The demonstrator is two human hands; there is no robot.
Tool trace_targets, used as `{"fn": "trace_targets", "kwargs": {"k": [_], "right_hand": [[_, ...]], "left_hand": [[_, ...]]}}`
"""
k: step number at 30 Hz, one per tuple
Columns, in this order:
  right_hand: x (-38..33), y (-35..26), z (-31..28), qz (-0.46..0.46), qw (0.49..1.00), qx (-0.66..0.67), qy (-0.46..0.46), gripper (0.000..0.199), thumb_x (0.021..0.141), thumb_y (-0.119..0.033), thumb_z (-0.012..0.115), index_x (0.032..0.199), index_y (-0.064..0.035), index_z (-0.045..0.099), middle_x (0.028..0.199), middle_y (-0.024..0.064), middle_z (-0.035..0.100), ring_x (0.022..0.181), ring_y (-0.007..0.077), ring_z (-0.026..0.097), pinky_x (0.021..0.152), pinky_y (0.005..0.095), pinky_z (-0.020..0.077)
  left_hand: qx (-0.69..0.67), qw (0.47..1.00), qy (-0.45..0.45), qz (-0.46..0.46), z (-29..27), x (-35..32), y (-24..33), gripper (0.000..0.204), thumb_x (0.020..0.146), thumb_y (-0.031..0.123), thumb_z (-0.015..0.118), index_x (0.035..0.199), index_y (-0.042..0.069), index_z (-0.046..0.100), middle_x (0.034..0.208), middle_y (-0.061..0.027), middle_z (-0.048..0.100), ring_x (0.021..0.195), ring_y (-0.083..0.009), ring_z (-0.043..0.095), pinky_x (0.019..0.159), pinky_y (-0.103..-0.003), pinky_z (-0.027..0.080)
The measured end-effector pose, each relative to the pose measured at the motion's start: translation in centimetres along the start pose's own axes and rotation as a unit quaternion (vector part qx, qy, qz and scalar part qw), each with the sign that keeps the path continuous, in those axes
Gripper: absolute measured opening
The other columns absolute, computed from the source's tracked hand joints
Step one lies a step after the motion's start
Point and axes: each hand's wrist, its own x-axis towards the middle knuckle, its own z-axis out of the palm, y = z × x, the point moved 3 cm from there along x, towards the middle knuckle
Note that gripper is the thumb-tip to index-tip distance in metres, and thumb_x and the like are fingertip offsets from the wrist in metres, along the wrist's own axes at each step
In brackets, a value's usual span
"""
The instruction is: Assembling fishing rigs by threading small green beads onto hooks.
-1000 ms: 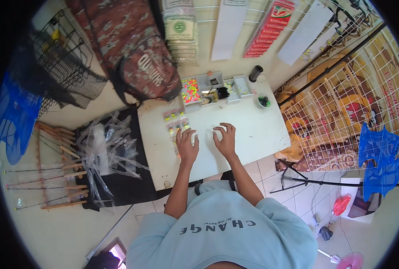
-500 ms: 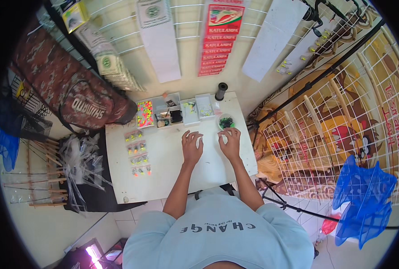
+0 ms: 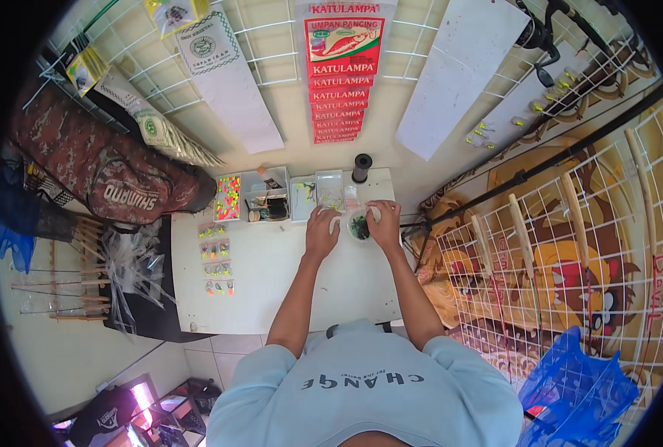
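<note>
A small round clear container [image 3: 359, 226] with dark green bits inside sits near the far right corner of the white table [image 3: 272, 298]. My left hand [image 3: 321, 229] rests at its left side and my right hand [image 3: 385, 223] at its right side. Both touch its rim with curled fingers, so the container lies between them. Just beyond it lie a clear flat box [image 3: 329, 191] and a black spool [image 3: 361, 167] at the table's back edge.
Compartment boxes [image 3: 263, 201] with small tackle and a tray of bright beads [image 3: 228, 198] line the back. Small packets [image 3: 215, 262] lie in a column at left. A camouflage bag [image 3: 100, 171], hanging packets on a wire wall grid, a rod rack at right and a blue net [image 3: 570, 387] surround the table.
Both hands have moved from the table's middle to its far right corner and closed in around the small round container. The view has swung to the right.
</note>
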Motion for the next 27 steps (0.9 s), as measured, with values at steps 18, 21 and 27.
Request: {"fn": "trace_targets", "kwargs": {"k": [18, 21, 27], "right_hand": [[6.2, 3.7, 9.5, 0.027, 0.953, -0.243, -0.180, 0.035, 0.068, -0.018, 0.074, 0.103, -0.0171, 0.069, 0.098, 0.0100, 0.064, 0.098, 0.0327, 0.053, 0.083, 0.0439, 0.0454], [6.5, 4.2, 9.6, 0.024, 0.954, -0.254, -0.157, 0.024, 0.066, -0.015, 0.074, 0.090, -0.0150, 0.071, 0.092, 0.0087, 0.064, 0.095, 0.0303, 0.054, 0.080, 0.0427, 0.0455], [6.3, 4.0, 9.4, 0.035, 0.965, -0.202, -0.162, 0.013, 0.067, -0.014, 0.075, 0.079, -0.0125, 0.069, 0.095, 0.0086, 0.062, 0.093, 0.0288, 0.054, 0.077, 0.0404, 0.0452]], "left_hand": [[0.052, 0.998, -0.016, -0.010, 3.1, 5.0, -3.1, 0.030, 0.081, 0.011, 0.062, 0.111, 0.013, 0.061, 0.117, -0.0105, 0.059, 0.128, -0.0394, 0.037, 0.108, -0.047, 0.030], [0.049, 0.998, -0.022, -0.025, 2.9, 5.5, -2.9, 0.030, 0.081, 0.012, 0.062, 0.111, 0.013, 0.061, 0.116, -0.0093, 0.059, 0.127, -0.0395, 0.037, 0.108, -0.047, 0.029], [0.043, 0.999, -0.019, -0.025, 2.8, 5.3, -3.4, 0.029, 0.081, 0.011, 0.061, 0.110, 0.013, 0.061, 0.116, -0.0079, 0.059, 0.124, -0.0380, 0.039, 0.105, -0.048, 0.031]]}}
